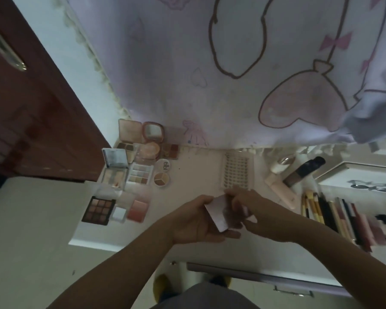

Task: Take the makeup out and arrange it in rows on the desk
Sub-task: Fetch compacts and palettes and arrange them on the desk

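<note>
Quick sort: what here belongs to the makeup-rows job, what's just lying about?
Job:
- small pale pink flat case, held by left hand and right hand
- dark nine-pan eyeshadow palette
- clear rectangular false-lash tray
- row of slim brushes and pencils
- pink desk

Lying about:
- pink cartoon-print curtain
- reddish-brown wooden door

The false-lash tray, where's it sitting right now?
In the head view the lash tray lies flat on the desk, centre-back, just beyond both hands, between the round three-colour pot on its left and the pink tube on its right.
</note>
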Demonstrator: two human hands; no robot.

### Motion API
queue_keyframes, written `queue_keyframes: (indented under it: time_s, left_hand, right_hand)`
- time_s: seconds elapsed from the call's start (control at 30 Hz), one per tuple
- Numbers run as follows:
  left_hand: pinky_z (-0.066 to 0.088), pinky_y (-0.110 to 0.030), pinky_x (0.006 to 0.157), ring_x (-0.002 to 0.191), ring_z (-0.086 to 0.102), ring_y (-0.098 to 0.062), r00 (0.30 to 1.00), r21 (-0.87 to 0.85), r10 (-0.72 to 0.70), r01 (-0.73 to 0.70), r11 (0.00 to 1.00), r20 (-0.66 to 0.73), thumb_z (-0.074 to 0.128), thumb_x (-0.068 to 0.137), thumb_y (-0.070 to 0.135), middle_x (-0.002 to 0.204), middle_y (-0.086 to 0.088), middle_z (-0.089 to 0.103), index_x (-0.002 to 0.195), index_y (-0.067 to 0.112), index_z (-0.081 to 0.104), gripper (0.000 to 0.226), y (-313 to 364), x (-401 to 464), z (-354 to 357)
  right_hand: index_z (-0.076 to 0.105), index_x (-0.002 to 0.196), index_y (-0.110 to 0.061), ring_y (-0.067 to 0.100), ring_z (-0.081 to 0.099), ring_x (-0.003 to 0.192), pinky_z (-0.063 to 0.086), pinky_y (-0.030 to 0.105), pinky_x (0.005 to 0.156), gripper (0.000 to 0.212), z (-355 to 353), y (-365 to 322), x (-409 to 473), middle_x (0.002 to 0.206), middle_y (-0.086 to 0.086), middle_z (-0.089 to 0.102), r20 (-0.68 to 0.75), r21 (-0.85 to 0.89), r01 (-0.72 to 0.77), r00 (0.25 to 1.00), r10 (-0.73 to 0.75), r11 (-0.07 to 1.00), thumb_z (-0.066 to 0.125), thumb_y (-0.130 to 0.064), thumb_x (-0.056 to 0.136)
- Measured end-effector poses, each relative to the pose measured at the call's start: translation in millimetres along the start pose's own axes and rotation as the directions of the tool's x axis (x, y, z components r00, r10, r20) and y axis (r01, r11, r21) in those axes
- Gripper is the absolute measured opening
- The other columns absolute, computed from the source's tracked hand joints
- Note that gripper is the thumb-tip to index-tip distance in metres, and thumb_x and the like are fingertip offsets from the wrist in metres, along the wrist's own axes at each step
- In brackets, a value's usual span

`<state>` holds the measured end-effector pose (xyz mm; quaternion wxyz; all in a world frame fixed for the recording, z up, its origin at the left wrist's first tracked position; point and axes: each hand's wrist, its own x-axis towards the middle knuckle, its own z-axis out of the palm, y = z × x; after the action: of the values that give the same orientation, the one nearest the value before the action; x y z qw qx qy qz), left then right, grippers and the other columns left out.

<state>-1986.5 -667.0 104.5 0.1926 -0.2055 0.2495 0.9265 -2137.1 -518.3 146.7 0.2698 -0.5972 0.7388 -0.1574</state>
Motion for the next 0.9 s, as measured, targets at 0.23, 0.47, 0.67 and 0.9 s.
queue_keyframes:
  time_s: [0.23,0.47,0.67,0.9]
  left_hand:
    - [0.051,-0.034,0.091,0.121,0.050,-0.022,0.934,0.462,0.308,-0.196,0.865,-0.182,0.057,0.088,0.033,0.138,0.005,0.047,0.141,0.043,0.030,0.060,-6,-21,7]
    - [0.049,-0.037,0.096,0.116,0.056,-0.011,0.851,0.518,0.459,-0.281,0.808,-0.254,0.049,0.096,0.031,0.129,0.002,0.058,0.142,0.025,0.036,0.048,13,-47,-1]
    - [0.055,-0.033,0.084,0.111,0.060,-0.021,0.820,0.518,0.522,-0.349,0.781,-0.234,0.058,0.090,0.016,0.127,-0.010,0.056,0.141,0.019,0.036,0.056,26,-51,-4]
    - [0.056,-0.031,0.078,0.107,0.062,-0.017,0.781,0.457,0.570,-0.422,0.783,-0.256,0.056,0.091,0.018,0.123,-0.009,0.059,0.141,0.013,0.038,0.054,25,-35,-5]
  right_hand:
    - [0.048,0.100,-0.021,0.013,0.062,0.096,0.057,0.034,0.079,0.034,26,-42,47,0.105,-0.001,0.061,0.100,0.738,-0.448,0.812,0.574,0.505,0.061,-0.048,0.085]
    - [0.053,0.096,-0.022,0.010,0.067,0.088,0.056,0.026,0.076,0.028,22,-55,59,0.100,-0.003,0.066,0.066,0.609,-0.366,0.908,0.415,0.703,0.072,-0.034,0.080]
    - [0.055,0.098,-0.021,0.008,0.069,0.086,0.056,0.027,0.080,0.029,1,-66,60,0.098,-0.003,0.070,0.126,0.532,-0.312,0.948,0.291,0.787,0.074,-0.030,0.078]
    - [0.054,0.097,-0.015,0.013,0.069,0.087,0.054,0.025,0.077,0.020,-24,-50,71,0.096,-0.001,0.069,0.226,0.535,-0.270,0.959,0.172,0.800,0.068,-0.020,0.084]
